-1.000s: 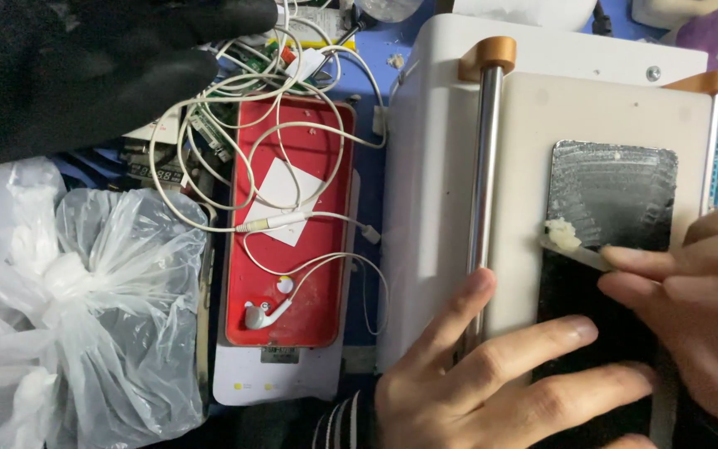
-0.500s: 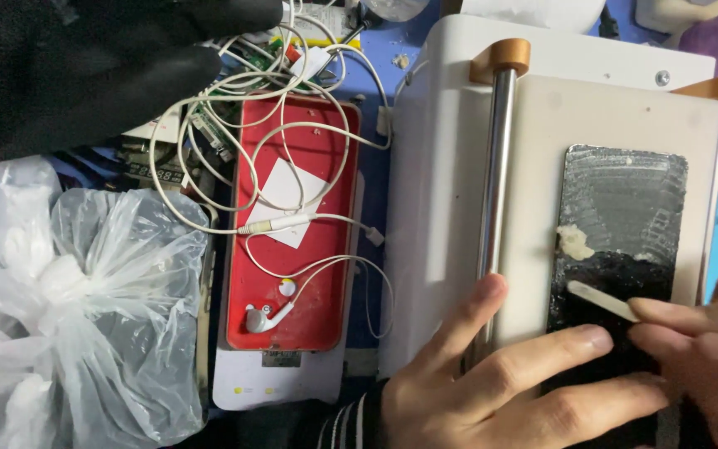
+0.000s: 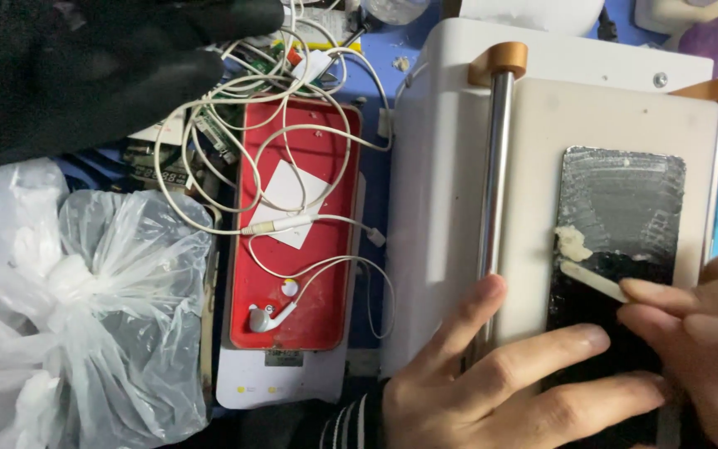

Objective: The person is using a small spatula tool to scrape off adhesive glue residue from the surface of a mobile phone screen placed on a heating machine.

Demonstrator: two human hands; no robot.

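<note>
A dark phone screen panel [image 3: 621, 208] lies flat on the pale top of a white machine [image 3: 442, 166]. Its upper part is smeared grey and a lump of whitish glue residue [image 3: 572, 243] sits at its left edge. My right hand [image 3: 708, 333] grips a thin pale scraper strip [image 3: 594, 280] and presses its blade across the panel. My left hand [image 3: 508, 378] lies spread with its fingers pressing on the panel's lower part and the plate.
A metal rod [image 3: 492, 175] with orange end caps runs along the plate's left side. Left of the machine a red mat [image 3: 297, 224] holds tangled white earphones [image 3: 272, 316]. A crumpled clear plastic bag [image 3: 76, 308] and a black cloth [image 3: 68, 66] lie at far left.
The scraper has slid down the panel toward me, leaving a larger smeared grey area above it. The residue lump now sits above the blade. The left hand stays pressed in place.
</note>
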